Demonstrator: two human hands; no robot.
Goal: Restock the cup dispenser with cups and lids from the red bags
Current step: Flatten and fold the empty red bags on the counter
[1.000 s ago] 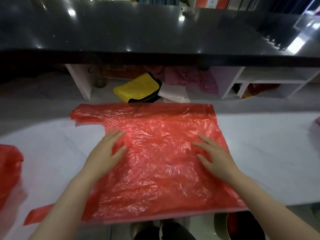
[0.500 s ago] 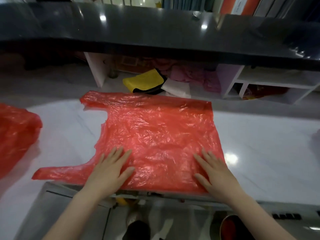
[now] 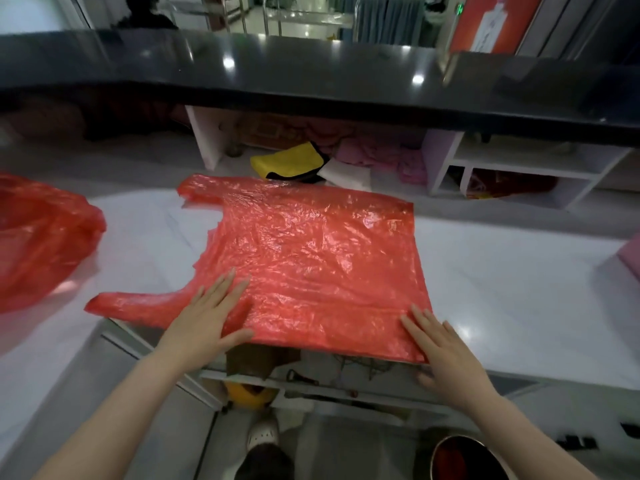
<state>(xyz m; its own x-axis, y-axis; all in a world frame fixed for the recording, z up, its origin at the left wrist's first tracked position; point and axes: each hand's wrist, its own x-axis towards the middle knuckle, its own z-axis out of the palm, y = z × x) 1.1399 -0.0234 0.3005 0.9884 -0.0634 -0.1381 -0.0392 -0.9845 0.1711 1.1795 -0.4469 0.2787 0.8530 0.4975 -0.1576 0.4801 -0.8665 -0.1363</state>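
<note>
Here the empty red bag [image 3: 311, 265] lies flat on the white counter [image 3: 502, 289], near edge overhanging — left hand [image 3: 204, 323] and right hand [image 3: 443, 351] press it, fingers straight; best smooth outward evenly before folding.

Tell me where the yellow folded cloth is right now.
The yellow folded cloth lies at centre of the head view, under the black counter overhang, just beyond the far edge of the flattened red plastic bag.

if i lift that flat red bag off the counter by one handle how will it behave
The flat red bag is thin and crinkled, so it will likely droop limply. It lies flat, so probably empty and very light. Its glossy film may slide on the smooth white counter.
</note>
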